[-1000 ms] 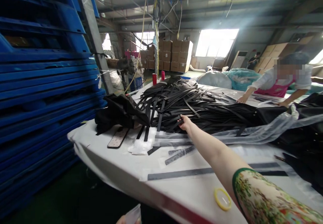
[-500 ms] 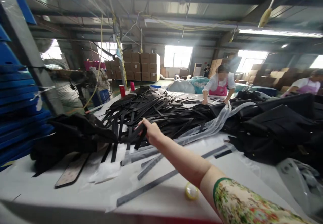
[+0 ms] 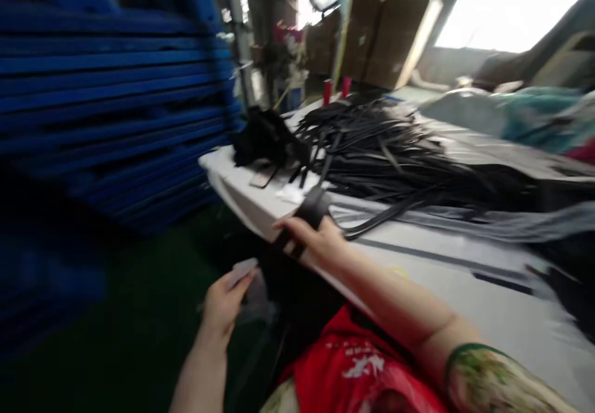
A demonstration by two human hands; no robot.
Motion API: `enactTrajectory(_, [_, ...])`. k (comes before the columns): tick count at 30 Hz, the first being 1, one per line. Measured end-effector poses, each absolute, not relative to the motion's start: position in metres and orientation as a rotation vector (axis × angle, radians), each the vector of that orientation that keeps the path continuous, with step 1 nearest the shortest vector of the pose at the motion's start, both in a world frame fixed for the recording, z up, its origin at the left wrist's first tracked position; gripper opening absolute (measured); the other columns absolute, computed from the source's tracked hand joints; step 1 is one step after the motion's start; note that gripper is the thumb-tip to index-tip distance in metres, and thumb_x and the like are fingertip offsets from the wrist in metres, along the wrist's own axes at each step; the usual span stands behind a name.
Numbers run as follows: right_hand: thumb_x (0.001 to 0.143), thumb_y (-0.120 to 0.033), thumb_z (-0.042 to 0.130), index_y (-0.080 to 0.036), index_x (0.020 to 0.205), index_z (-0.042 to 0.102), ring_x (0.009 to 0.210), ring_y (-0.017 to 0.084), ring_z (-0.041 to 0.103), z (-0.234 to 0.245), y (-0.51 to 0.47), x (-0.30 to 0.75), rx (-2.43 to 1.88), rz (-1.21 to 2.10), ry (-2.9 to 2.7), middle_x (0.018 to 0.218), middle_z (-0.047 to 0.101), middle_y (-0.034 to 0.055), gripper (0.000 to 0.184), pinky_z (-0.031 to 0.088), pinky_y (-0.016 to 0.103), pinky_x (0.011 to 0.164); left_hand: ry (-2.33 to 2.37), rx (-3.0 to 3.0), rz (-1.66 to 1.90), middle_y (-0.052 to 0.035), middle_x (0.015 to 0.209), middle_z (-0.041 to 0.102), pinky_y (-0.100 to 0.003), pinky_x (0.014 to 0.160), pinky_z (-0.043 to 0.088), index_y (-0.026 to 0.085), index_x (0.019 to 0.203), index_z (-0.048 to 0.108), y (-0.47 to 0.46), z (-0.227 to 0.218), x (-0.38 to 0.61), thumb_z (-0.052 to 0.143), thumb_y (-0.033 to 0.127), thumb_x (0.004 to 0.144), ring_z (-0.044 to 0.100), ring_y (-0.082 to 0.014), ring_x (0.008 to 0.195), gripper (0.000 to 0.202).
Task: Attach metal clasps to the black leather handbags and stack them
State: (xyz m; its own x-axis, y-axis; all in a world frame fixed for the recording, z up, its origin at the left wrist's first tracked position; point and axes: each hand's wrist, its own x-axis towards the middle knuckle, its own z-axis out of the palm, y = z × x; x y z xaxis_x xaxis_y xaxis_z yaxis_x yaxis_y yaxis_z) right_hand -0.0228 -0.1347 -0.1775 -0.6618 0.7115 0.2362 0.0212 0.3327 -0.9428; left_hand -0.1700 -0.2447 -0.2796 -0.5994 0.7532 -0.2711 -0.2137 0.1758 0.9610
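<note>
My right hand (image 3: pixel 313 239) is closed around a black strap (image 3: pixel 315 205), at the table's near edge. A length of the strap trails back toward a heap of black straps (image 3: pixel 372 146) on the white table (image 3: pixel 279 205). Lower and to the left, my left hand (image 3: pixel 227 298) pinches a small whitish piece (image 3: pixel 244 268) over the dark floor, off the table. Something clear and filmy hangs just below that piece; blur hides exactly what both are.
Blue stacked slabs or pallets (image 3: pixel 116 103) rise at the left. On the table's far left corner lie a black cloth bundle (image 3: pixel 264 140) and a phone (image 3: pixel 263 176). Two red cylinders (image 3: pixel 327 92) stand behind the heap. Grey strips run along the table.
The view has swung left and down. My right hand has drawn a black strap from the heap to the table's near edge. My left hand has come into view holding a whitish piece.
</note>
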Motion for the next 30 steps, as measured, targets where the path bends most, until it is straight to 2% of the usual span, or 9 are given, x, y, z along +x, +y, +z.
enactTrajectory(2, [0.09, -0.048, 0.054, -0.018, 0.095, 0.071, 0.061, 0.012, 0.058, -0.19, -0.135, -0.018, -0.686, 1.357, -1.921, 0.066, 0.061, -0.0007, 0.035, 0.048, 0.023, 0.057, 1.634, 0.421, 1.527, -0.0042, 0.086, 0.069, -0.031, 0.071, 0.053, 0.011, 0.088, 0.07, -0.278, -0.294, -0.182, 0.079, 0.037, 0.069, 0.065, -0.019, 0.076, 0.033])
enactTrajectory(4, [0.09, -0.048, 0.053, -0.017, 0.097, 0.071, 0.053, 0.011, 0.054, -0.201, -0.126, -0.011, -0.734, 1.285, -1.873, 0.058, 0.057, -0.001, 0.036, 0.045, 0.022, 0.051, 1.49, 0.43, 1.53, -0.0026, 0.073, 0.069, -0.028, 0.066, 0.05, 0.011, 0.076, 0.071, -0.293, -0.301, -0.188, 0.087, 0.034, 0.055, 0.062, -0.0161, 0.066, 0.035])
enactTrajectory(5, [0.09, -0.048, 0.053, -0.017, 0.098, 0.071, 0.052, 0.011, 0.054, -0.205, -0.123, -0.006, -0.737, 1.267, -1.852, 0.056, 0.057, -0.0006, 0.037, 0.045, 0.022, 0.05, 1.433, 0.453, 1.528, -0.002, 0.069, 0.068, -0.026, 0.064, 0.049, 0.011, 0.074, 0.07, -0.295, -0.303, -0.189, 0.088, 0.034, 0.054, 0.061, -0.0146, 0.062, 0.035])
enactTrajectory(11, [0.09, -0.051, 0.051, -0.017, 0.099, 0.07, 0.052, 0.013, 0.058, -0.208, -0.131, 0.002, -0.679, 1.271, -1.827, 0.059, 0.06, 0.002, 0.04, 0.049, 0.025, 0.05, 1.418, 0.636, 1.42, -0.002, 0.064, 0.065, -0.023, 0.056, 0.042, 0.009, 0.072, 0.07, -0.287, -0.298, -0.182, 0.085, 0.039, 0.057, 0.056, -0.012, 0.057, 0.037])
enactTrajectory(18, [0.092, -0.05, 0.049, -0.017, 0.102, 0.07, 0.056, 0.013, 0.059, -0.217, -0.14, -0.011, -0.615, 1.338, -2.003, 0.062, 0.061, 0.0019, 0.04, 0.052, 0.026, 0.055, 1.434, 0.705, 1.269, -0.0054, 0.071, 0.069, -0.025, 0.059, 0.044, 0.01, 0.078, 0.072, -0.284, -0.3, -0.177, 0.082, 0.04, 0.059, 0.06, -0.0159, 0.063, 0.037])
enactTrajectory(25, [0.092, -0.049, 0.049, -0.017, 0.1, 0.071, 0.056, 0.012, 0.059, -0.217, -0.14, -0.01, -0.632, 1.209, -2.174, 0.067, 0.064, 0.0031, 0.039, 0.051, 0.024, 0.056, 1.437, 0.807, 1.258, -0.0059, 0.074, 0.068, -0.025, 0.061, 0.044, 0.011, 0.079, 0.072, -0.284, -0.292, -0.18, 0.081, 0.044, 0.062, 0.06, -0.0164, 0.066, 0.039])
enactTrajectory(30, [0.092, -0.051, 0.047, -0.016, 0.103, 0.07, 0.054, 0.012, 0.058, -0.229, -0.138, -0.012, -0.702, 1.408, -2.14, 0.06, 0.061, 0.001, 0.043, 0.048, 0.022, 0.054, 1.308, 0.903, 1.324, -0.0048, 0.079, 0.068, -0.023, 0.065, 0.043, 0.011, 0.085, 0.072, -0.281, -0.29, -0.177, 0.076, 0.041, 0.071, 0.059, -0.0142, 0.07, 0.034])
